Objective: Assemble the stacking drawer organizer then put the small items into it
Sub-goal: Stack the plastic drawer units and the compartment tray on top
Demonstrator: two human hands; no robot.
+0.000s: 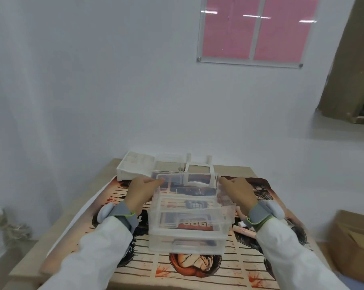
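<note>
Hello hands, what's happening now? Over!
Left hand and right hand gripping clear drawer unit, one each side. Nothing blocking. Over.

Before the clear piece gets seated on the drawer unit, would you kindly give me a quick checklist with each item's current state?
1. Left hand grips the clear frame at its left edge: ok.
2. Right hand holds its right side: ok.
3. Clear drawer unit sits flat on the printed mat: ok.
4. Frame lined up squarely with the unit: cannot tell, transparent edges blur together.
5. White parts behind stay out of the way: ok.
6. Small items at the right, beside the unit: ok.
</note>
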